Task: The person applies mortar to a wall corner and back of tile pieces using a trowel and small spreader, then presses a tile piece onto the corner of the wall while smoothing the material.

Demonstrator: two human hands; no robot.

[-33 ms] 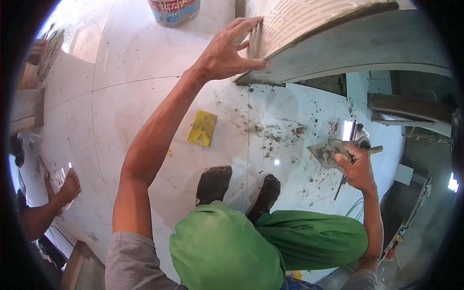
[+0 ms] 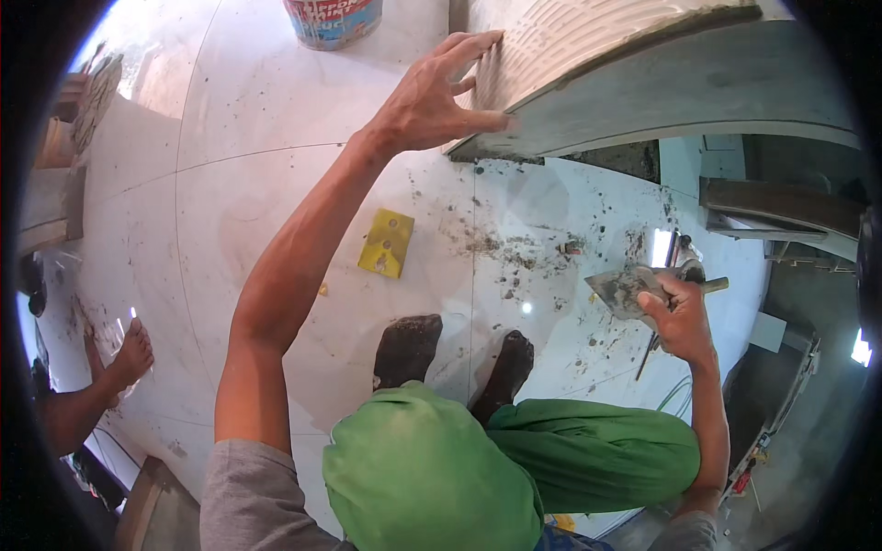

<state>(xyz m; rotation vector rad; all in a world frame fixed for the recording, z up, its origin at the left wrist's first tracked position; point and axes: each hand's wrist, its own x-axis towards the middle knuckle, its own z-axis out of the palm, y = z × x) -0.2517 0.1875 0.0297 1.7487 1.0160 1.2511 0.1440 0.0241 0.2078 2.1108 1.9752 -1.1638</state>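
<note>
My left hand (image 2: 418, 103) reaches forward to the near left end of a slab (image 2: 570, 57) whose pale upper side is covered in combed ridges. Its fingers touch the ridged side while the thumb rests by the grey front face, so the hand spans the slab's end. In my right hand (image 2: 682, 317) is a pointed trowel (image 2: 617, 292), smeared with grey mortar and held low over the floor, blade toward the left. On the tiles between my arms lies a yellow rectangular block (image 2: 386, 243) with round marks.
A paint bucket (image 2: 333, 23) stands at the far left of the slab. Crumbs of mortar litter the white tiled floor (image 2: 248, 211). Another person's bare foot (image 2: 136, 347) shows at the left. Dark frames and boards (image 2: 781, 197) stand at the right. My feet are just below the block.
</note>
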